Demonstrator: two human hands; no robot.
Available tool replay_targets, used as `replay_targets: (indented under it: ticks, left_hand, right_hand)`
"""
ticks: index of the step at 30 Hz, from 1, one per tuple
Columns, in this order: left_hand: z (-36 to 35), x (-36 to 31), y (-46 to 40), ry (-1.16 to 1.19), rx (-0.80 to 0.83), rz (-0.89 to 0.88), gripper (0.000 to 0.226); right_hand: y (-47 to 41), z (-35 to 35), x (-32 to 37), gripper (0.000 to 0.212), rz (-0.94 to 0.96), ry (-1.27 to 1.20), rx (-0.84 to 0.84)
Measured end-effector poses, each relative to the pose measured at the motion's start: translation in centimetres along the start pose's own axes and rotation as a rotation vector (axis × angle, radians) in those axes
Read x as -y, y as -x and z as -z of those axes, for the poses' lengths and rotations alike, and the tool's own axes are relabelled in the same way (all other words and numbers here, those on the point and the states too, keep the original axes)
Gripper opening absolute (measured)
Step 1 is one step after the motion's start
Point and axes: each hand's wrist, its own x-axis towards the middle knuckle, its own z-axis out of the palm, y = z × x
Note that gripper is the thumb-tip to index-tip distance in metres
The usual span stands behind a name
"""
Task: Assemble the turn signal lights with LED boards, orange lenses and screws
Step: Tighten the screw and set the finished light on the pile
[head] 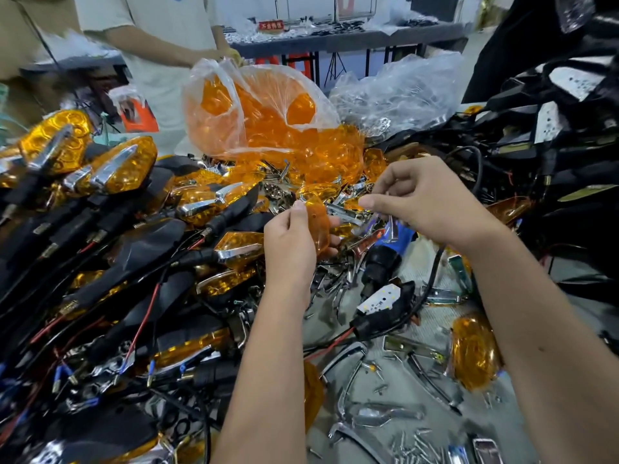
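My left hand [290,241] grips an orange lens [318,226] upright above the parts pile. Just to its right, my right hand [422,204] pinches a small chrome trim piece [375,222] with thumb and forefinger curled; the piece is partly hidden and blurred. Below the hands a black housing with a white LED board [380,298] lies on the table with red and black wires. Loose screws [412,445] are scattered near the front edge. Another orange lens [474,354] lies at the right.
A clear bag of orange lenses [264,108] stands behind the hands, beside a bag of chrome parts [398,92]. Assembled turn signals [110,169] are heaped on the left, black housings [552,128] on the right. A person in a pale shirt [160,45] stands across the table.
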Motion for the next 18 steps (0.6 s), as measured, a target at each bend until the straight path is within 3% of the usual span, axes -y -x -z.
replay_targets:
  ticks: [9,14,18]
  left_hand:
    - [-0.2,-0.3,0.3,0.222,0.059,0.130,0.033]
    - [-0.2,-0.4,0.4,0.283,0.083,0.167,0.032]
    - [-0.3,-0.7,0.6,0.172,0.098,0.092,0.026]
  right_hand:
    - [0.7,-1.2,-0.6,0.021,-0.068,-0.580,0.119]
    - [0.9,-1.2,-0.4,0.021,-0.030,-0.664,0.187]
    - [1.0,-1.8,0.2,0.020,-0.029,-0.648,0.203]
